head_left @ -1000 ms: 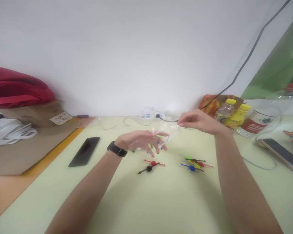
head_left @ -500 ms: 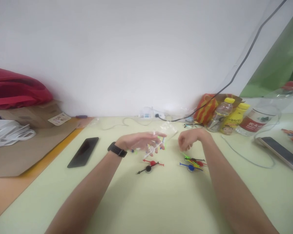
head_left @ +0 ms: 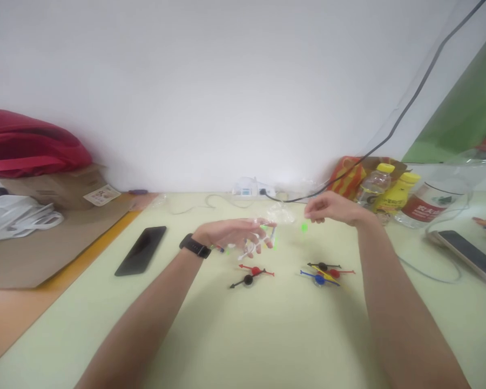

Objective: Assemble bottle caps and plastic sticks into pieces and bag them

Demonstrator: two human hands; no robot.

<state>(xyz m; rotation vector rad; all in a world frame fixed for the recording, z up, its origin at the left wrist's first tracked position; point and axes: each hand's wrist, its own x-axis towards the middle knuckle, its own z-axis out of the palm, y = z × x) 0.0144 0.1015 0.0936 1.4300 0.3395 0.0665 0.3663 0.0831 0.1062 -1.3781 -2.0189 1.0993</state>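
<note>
My left hand (head_left: 237, 233), with a black watch on its wrist, hovers over the table with its fingers curled around several plastic arrow spinners; a white spinner (head_left: 251, 250) shows most clearly, with bits of green and blue beside it. My right hand (head_left: 330, 208) is raised and pinches one end of a green arrow spinner (head_left: 304, 227), whose arms are blurred. Below the left hand, a red spinner (head_left: 255, 270) and a black spinner (head_left: 248, 280) lie crossed. Nearer the right forearm rests a pile with a blue spinner (head_left: 319, 279), a red spinner (head_left: 335, 274), a yellow one and another black one.
A dark phone (head_left: 141, 251) lies at left, near cardboard (head_left: 60, 237) and a white bag (head_left: 18, 219). Bottles (head_left: 392, 197), a large water bottle (head_left: 425, 202) and a second phone (head_left: 470, 258) stand or lie at right. Crumpled clear plastic (head_left: 281, 212) and a power strip (head_left: 247, 189) are behind.
My right hand has risen up and away from the right-hand pile, lifting the green spinner out of it. My left hand stays nearly where it was with its spinners.
</note>
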